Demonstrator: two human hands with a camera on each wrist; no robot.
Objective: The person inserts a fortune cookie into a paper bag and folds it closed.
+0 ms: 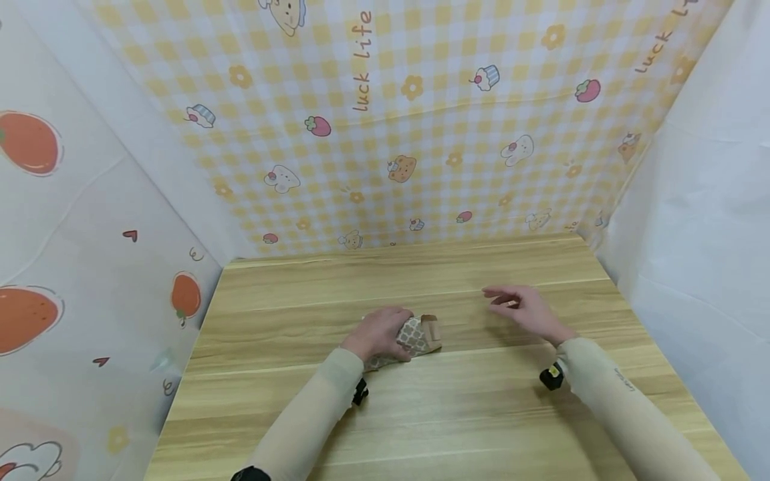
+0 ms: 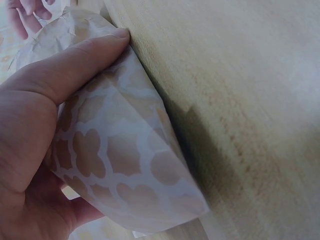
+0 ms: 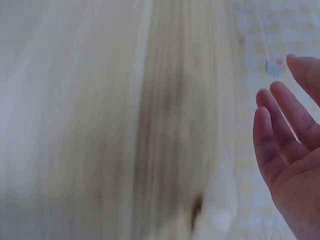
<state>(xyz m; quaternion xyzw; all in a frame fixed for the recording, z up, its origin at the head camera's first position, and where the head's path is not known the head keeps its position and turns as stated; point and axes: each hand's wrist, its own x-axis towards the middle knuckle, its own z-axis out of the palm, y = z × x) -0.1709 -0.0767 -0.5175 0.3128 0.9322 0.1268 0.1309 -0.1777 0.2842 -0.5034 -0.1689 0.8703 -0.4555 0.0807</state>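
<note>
A small paper bag (image 1: 416, 336) with a tan and white lattice pattern lies on its side near the middle of the table. My left hand (image 1: 380, 332) grips it from above, thumb on the near side and fingers over the far side. In the left wrist view the bag (image 2: 132, 160) has a creased, folded surface, and the thumb presses along it. To the right, my right hand (image 1: 522, 308) hovers over the table with fingers loosely bent and nothing in them. The right wrist view shows that hand (image 3: 295, 145) with its fingers spread apart.
The wood-grain table (image 1: 469, 414) runs back to a yellow checked cloth wall (image 1: 385, 147) printed with small pictures. White sheets (image 1: 704, 220) close off the right side, and a printed sheet (image 1: 90, 220) hangs on the left.
</note>
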